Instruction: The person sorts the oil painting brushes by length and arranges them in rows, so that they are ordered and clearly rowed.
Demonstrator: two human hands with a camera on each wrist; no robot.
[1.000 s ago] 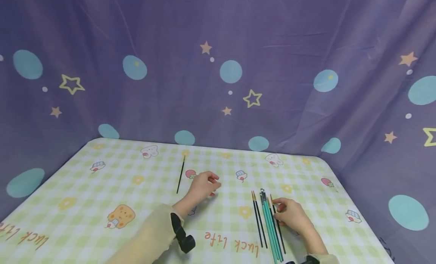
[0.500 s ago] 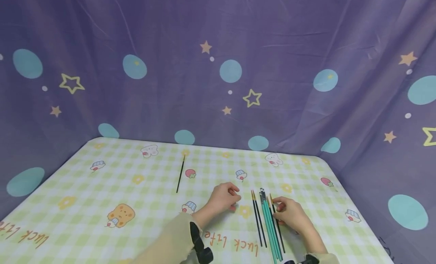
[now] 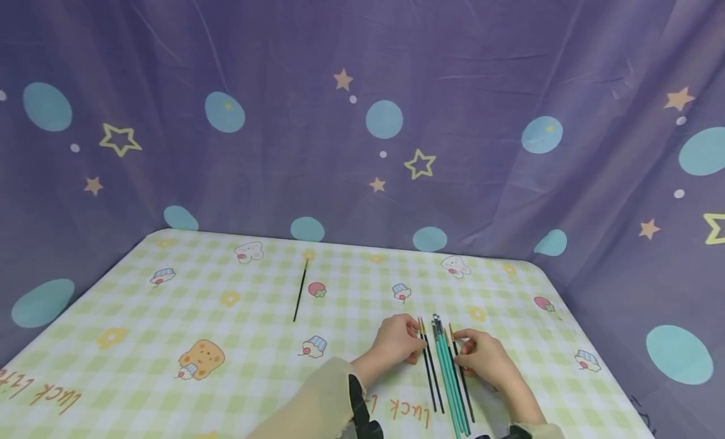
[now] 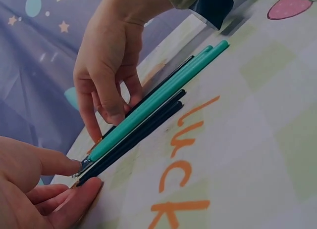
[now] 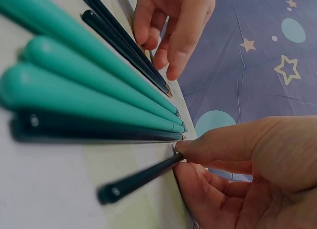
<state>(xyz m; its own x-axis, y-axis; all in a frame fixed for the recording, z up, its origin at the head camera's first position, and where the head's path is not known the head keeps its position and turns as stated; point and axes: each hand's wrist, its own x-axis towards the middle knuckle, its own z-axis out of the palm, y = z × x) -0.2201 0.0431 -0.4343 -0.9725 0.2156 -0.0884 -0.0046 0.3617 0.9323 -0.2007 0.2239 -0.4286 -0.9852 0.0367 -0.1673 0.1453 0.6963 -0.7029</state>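
Note:
Two slim black paintbrushes [image 3: 433,373] lie to the left of a bundle of teal-handled paintbrushes [image 3: 450,388] with a black one beside them. My left hand [image 3: 394,338] is at the bristle ends of the two black brushes. In the left wrist view its fingertips [image 4: 91,187] stand right beside these ends, fingers relaxed. On the right side of the bundle, my right hand [image 3: 483,354] pinches the black paintbrush [image 5: 141,180] near its bristle end, between thumb and finger. The bristles of that brush are hidden behind the fingers in the right wrist view.
Another thin black paintbrush [image 3: 301,291] lies alone left of centre. All brushes lie on a table with a green-and-white checked cloth [image 3: 260,338]. A purple curtain [image 3: 283,175] hangs behind the table's far edge.
My left hand has moved right and nearer the body, from mid-table to the two black paintbrushes. My right hand has stayed at its black paintbrush.

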